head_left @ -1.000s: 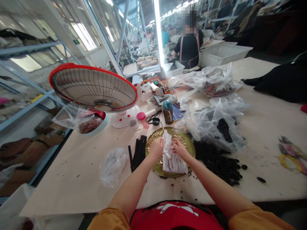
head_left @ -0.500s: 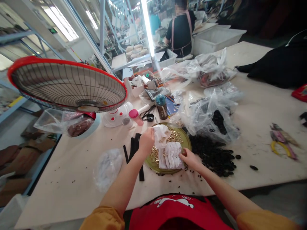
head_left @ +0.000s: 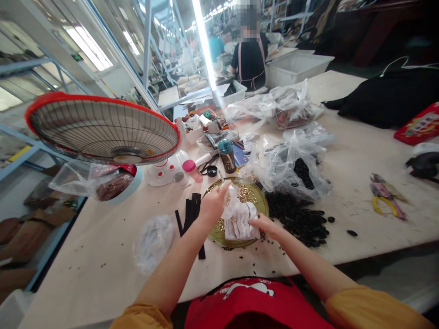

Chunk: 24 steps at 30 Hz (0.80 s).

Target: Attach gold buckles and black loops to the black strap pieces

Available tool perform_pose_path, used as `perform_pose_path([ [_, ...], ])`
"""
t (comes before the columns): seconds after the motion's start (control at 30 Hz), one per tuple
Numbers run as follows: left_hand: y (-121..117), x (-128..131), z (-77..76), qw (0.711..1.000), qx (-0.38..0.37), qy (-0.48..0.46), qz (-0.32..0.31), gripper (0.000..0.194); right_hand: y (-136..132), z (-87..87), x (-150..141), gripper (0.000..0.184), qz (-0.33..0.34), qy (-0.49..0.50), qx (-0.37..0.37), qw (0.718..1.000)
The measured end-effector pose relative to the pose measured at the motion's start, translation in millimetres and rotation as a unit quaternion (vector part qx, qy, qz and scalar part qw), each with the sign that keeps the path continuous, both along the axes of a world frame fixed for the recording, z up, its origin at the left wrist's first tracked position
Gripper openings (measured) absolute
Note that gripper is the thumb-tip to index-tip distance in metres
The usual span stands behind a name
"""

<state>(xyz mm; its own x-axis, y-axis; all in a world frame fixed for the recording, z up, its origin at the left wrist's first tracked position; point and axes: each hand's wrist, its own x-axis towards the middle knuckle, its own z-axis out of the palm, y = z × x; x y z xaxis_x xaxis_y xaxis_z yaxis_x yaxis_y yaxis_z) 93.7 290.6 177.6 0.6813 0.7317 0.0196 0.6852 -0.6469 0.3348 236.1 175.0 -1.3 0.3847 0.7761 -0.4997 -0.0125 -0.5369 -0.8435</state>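
Observation:
A round gold tray (head_left: 260, 204) with small gold metal pieces lies on the table in front of me. On it rests a white packet (head_left: 240, 220) of wrapped pieces. My left hand (head_left: 213, 204) pinches the packet's loose upper flap and lifts it. My right hand (head_left: 265, 225) holds the packet's lower right edge against the tray. Black strips (head_left: 192, 212) lie just left of the tray. A heap of small black pieces (head_left: 298, 218) spreads to its right.
A red-rimmed fan (head_left: 103, 130) leans over the table's left. Clear bags (head_left: 291, 164) pile behind the tray, with a small bottle (head_left: 227, 155) and scissors (head_left: 210, 165). A crumpled bag (head_left: 154, 240) lies at left, pliers (head_left: 387, 198) at right. A person in an apron (head_left: 249, 59) works far behind.
My left hand pulled the packet's flap apart and up. My right hand dropped from the top of the packet to its lower right edge. The camera view swung slightly.

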Motion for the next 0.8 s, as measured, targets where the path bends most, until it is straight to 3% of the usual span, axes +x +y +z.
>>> perform_pose_path([
  [0.07, -13.6, 3.2, -25.9, 0.994, -0.103, 0.01, -0.023, 0.035, -2.3, 9.5, -2.1, 0.029, -0.009, 0.017, 0.011, 1.0],
  [0.17, -28.7, 15.7, -62.8, 0.985, -0.17, 0.007, -0.013, 0.026, -0.4, 22.9, -10.5, 0.043, -0.046, -0.002, 0.036, 0.998],
  [0.3, -27.9, 28.0, -89.3, 0.972, -0.234, 0.004, -0.003, 0.031, 5.2, 35.9, -26.3, 0.061, -0.076, 0.01, 0.079, 0.994],
  [0.6, -13.2, 7.5, -96.1, 0.964, -0.265, 0.008, 0.022, 0.047, -2.6, 56.7, -27.2, 0.042, -0.017, 0.236, 0.16, 0.958],
  [0.8, -12.1, 10.9, -95.3, 0.973, -0.221, 0.038, 0.05, 0.03, 7.7, 53.5, -30.5, 0.051, -0.02, 0.26, 0.193, 0.946],
])
